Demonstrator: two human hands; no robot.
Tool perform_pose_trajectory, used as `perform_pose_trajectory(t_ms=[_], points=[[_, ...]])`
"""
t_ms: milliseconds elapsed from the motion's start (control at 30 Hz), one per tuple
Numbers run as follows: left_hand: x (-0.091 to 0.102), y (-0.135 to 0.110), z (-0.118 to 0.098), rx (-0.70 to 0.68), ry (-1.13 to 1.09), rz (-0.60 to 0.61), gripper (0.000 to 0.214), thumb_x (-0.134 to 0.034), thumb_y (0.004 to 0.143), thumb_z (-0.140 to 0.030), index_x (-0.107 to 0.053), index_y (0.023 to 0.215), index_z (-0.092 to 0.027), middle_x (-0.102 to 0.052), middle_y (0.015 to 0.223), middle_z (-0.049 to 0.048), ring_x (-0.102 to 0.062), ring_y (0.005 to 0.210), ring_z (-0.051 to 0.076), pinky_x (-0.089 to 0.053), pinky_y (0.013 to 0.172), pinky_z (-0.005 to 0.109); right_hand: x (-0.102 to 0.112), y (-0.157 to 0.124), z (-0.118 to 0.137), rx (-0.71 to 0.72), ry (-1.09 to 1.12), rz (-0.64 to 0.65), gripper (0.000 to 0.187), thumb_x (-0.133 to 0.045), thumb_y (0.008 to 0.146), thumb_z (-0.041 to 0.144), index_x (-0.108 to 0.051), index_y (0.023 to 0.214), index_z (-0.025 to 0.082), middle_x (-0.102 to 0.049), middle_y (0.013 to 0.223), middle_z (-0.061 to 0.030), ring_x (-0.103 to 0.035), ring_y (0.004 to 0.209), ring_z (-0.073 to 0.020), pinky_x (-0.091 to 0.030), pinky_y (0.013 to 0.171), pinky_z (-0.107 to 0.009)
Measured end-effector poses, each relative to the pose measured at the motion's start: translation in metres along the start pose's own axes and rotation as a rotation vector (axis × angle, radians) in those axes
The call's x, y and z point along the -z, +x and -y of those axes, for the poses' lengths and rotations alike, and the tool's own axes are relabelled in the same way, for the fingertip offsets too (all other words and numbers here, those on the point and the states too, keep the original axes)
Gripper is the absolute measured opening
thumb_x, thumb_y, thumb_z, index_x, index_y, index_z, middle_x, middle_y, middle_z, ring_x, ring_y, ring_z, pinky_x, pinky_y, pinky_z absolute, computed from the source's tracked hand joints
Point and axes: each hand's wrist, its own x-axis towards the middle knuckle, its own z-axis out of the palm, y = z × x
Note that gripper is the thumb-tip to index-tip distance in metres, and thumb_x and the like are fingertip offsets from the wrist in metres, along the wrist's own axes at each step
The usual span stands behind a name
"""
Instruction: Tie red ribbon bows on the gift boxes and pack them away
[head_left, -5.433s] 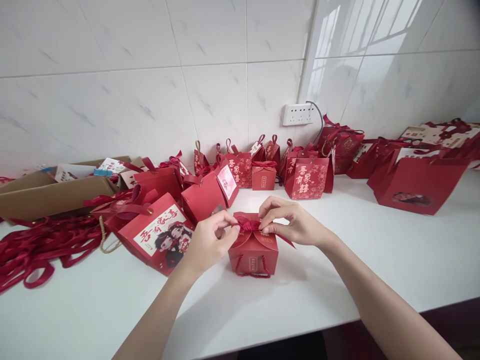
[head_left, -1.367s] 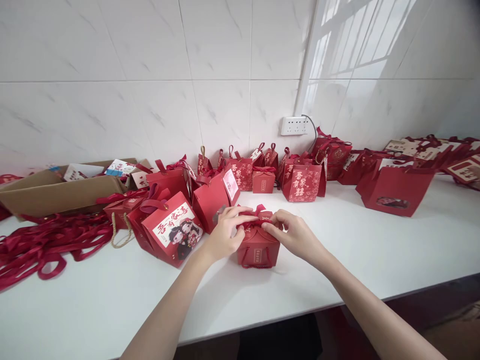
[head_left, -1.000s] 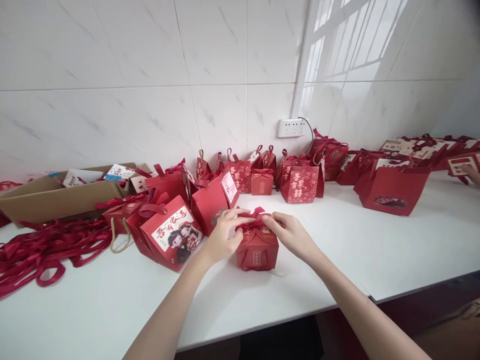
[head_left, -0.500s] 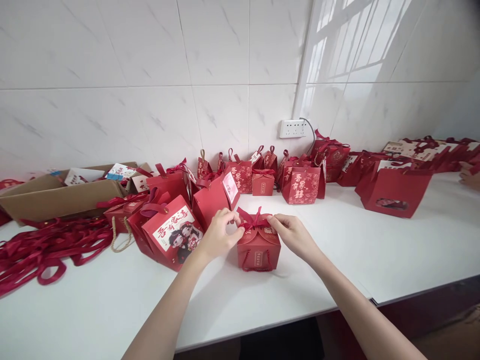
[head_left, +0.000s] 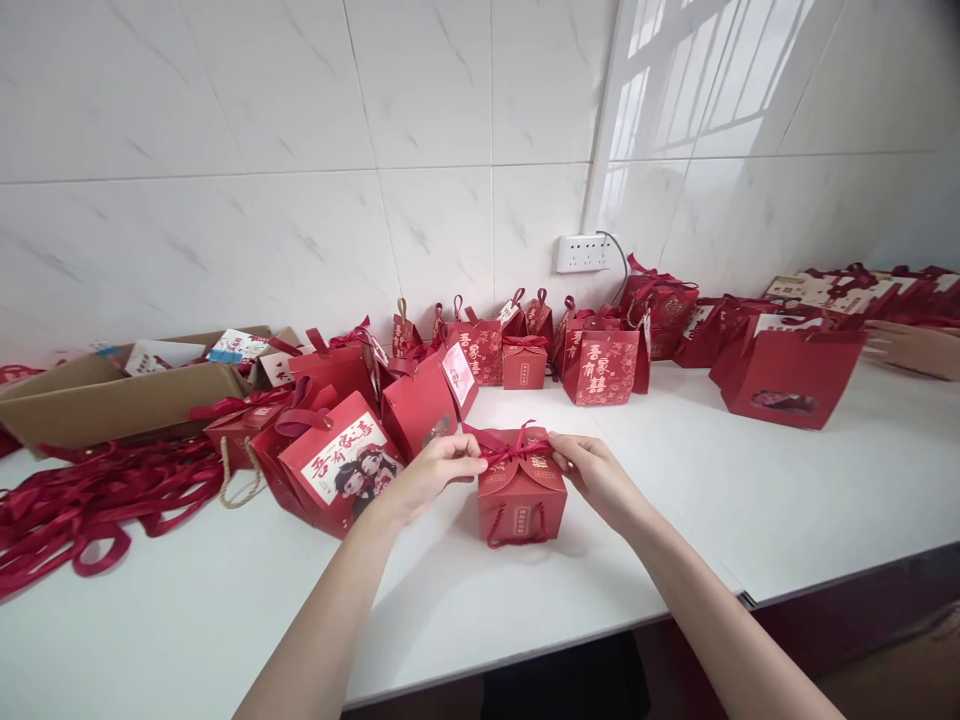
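Note:
A small red gift box [head_left: 523, 500] with a cord handle stands on the white counter [head_left: 525, 610] in front of me. A dark red ribbon [head_left: 514, 449] is tied in a bow on its top. My left hand [head_left: 427, 475] pinches the left ribbon end, fingers closed. At the right side of the bow, my right hand [head_left: 596, 475] pinches the other end. Both hands are pulling outward from the knot.
Several red gift bags and boxes [head_left: 600, 365] line the tiled wall. A larger red bag with a cartoon couple [head_left: 341, 465] lies just left. Loose red ribbons [head_left: 90, 495] and a cardboard box [head_left: 112, 395] sit far left. Another person's hand [head_left: 911, 345] rests far right.
The hands have drawn apart along the ribbon, tightening the bow on the box top. Another person's hand has come further into view at the right edge.

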Motion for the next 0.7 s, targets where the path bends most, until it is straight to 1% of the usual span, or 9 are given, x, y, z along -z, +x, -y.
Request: perform_pose_trajectory(t_ms=[100,300,367,500,700], points=[[-0.0008,0.0011,0.0007,0.023,-0.069,0.008,0.028,-0.070,0.060,-0.031,-0.046,0.059,-0.017,-0.046,0.065,-0.0031,-0.040,0.066,0.012,-0.032,0.068,0.026,0.0005,-0.0014,-0.0025,-0.037,0.140,0.013,0.051,-0.067,0.067,0.055,-0.034,0.050,0.020,-0.030,0.057,0.0047,-0.026,0.057,-0.0105,-0.026,0.058,-0.027],[-0.0014,0.0014,-0.0004,0.022,-0.083,0.025,0.027,-0.069,0.061,-0.030,-0.046,0.059,-0.017,-0.046,0.064,-0.0035,-0.041,0.065,0.011,-0.033,0.067,0.025,-0.0010,-0.0034,-0.0015,-0.111,0.361,0.029,0.052,-0.077,0.060,0.049,-0.037,0.046,0.020,-0.038,0.055,0.0032,-0.035,0.060,-0.0119,-0.032,0.062,-0.026],[-0.0012,0.0014,-0.0006,0.020,-0.080,0.030,0.027,-0.069,0.061,-0.030,-0.045,0.058,-0.017,-0.045,0.063,-0.0035,-0.041,0.064,0.011,-0.033,0.067,0.025,-0.0004,-0.0029,-0.0024,-0.127,0.407,0.041,0.051,-0.078,0.060,0.047,-0.037,0.045,0.020,-0.039,0.054,0.0029,-0.036,0.060,-0.0122,-0.033,0.063,-0.026],[0.0001,0.0017,0.0004,0.012,-0.054,0.037,0.028,-0.068,0.061,-0.030,-0.044,0.057,-0.017,-0.043,0.064,-0.0032,-0.039,0.064,0.011,-0.031,0.066,0.026,0.0013,-0.0005,-0.0058,-0.147,0.474,0.041,0.050,-0.079,0.059,0.044,-0.037,0.044,0.020,-0.037,0.054,0.0036,-0.036,0.058,-0.0121,-0.035,0.062,-0.026],[0.0034,0.0026,0.0029,0.003,0.017,0.035,0.027,-0.067,0.062,-0.031,-0.044,0.058,-0.017,-0.041,0.063,-0.0032,-0.035,0.063,0.012,-0.026,0.063,0.026,0.0018,0.0019,-0.0077,-0.202,0.554,0.020,0.051,-0.080,0.054,0.040,-0.034,0.044,0.020,-0.034,0.055,0.0039,-0.038,0.059,-0.0125,-0.037,0.064,-0.028]])
